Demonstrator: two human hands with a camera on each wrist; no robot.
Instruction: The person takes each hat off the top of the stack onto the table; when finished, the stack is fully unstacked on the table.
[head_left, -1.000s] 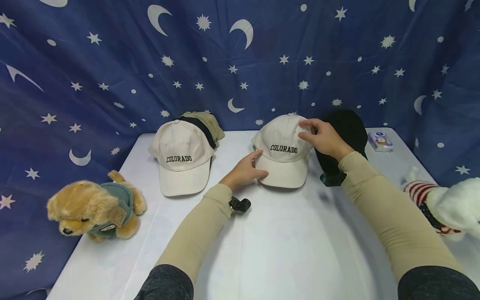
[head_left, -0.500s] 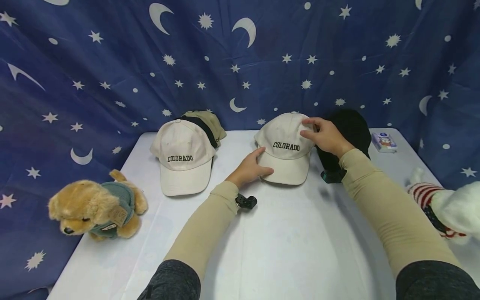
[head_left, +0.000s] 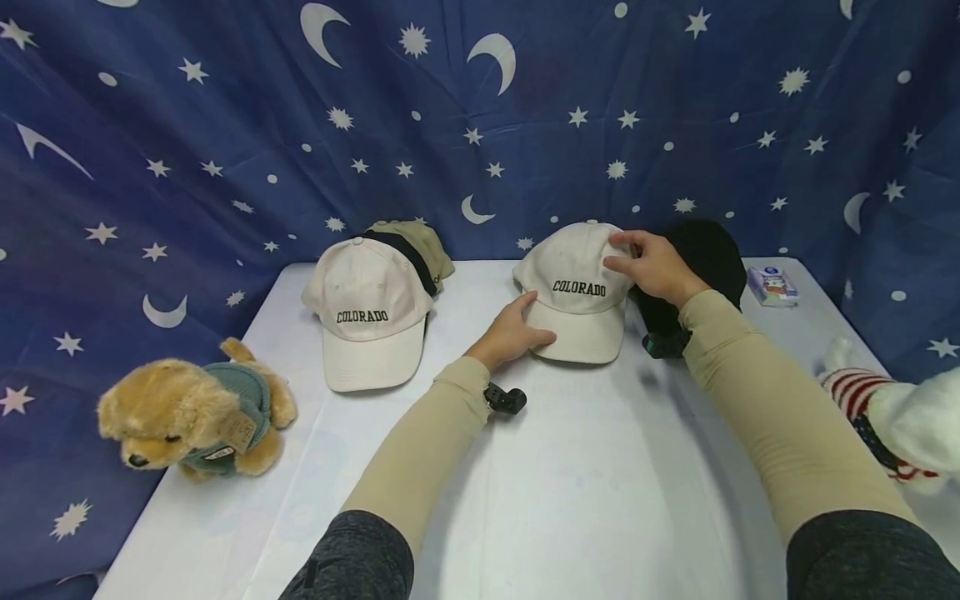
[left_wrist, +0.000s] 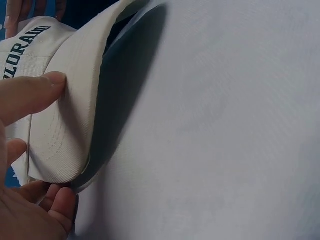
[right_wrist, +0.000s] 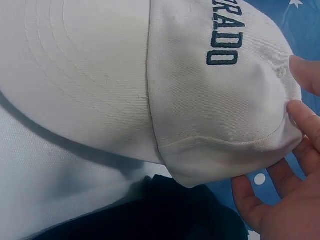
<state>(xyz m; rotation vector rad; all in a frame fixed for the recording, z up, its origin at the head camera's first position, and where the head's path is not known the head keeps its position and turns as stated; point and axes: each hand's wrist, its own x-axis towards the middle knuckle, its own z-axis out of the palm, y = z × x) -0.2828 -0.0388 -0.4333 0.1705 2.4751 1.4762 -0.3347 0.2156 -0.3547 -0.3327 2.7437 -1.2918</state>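
A white baseball cap (head_left: 577,283) with dark "COLORADO" lettering faces forward at the back middle of the table. My left hand (head_left: 510,335) grips its brim by the left side; in the left wrist view the thumb lies over the brim (left_wrist: 75,115) and curled fingers sit at its lower edge. On the crown's right side, my right hand (head_left: 654,268) holds the fabric. The right wrist view has its thumb and fingers spread around the back of the crown (right_wrist: 210,110). Behind that hand is a black hat (head_left: 708,258), partly hidden by the wrist.
A second white COLORADO cap (head_left: 367,292) stands left, overlapping a khaki cap (head_left: 420,246) behind it. A plush dog (head_left: 195,417) sits at the table's left, a white plush (head_left: 915,425) at the right edge. A small purple pack (head_left: 772,286) lies at the back right corner of the white table (head_left: 585,483).
The held cap has shifted slightly back and right, its brim a little higher. My left hand has moved right with it, while my right hand keeps its place on the crown. The head view shifts slightly.
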